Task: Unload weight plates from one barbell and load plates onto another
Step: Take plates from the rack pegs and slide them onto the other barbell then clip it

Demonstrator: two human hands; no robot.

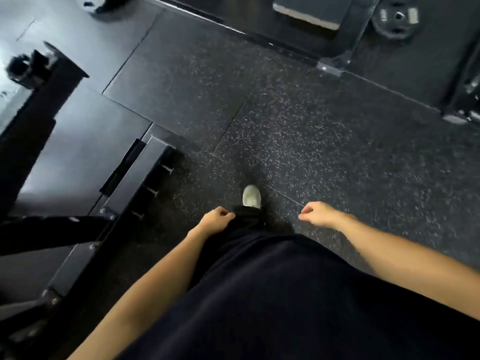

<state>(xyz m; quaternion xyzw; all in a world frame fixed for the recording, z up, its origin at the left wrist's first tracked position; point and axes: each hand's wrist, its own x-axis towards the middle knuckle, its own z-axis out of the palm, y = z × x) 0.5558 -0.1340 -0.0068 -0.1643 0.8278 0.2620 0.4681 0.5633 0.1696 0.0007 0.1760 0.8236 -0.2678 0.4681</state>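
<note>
Both hands empty, mid-walk across rubber floor [298, 120]. Left hand [215, 220] and right hand [318, 213] hung loose, fingers lightly curled, grip released, nothing held. Only plate in sight: black weight plate [397, 18] far ahead, beyond rack foot [331, 66], looked flat on floor, bit blurry. No barbell visible. Guessing plate was heavy, rigid, awkward to lift flat; best bet was tipping edge up, then two hands on rim or through cutout slots
</note>
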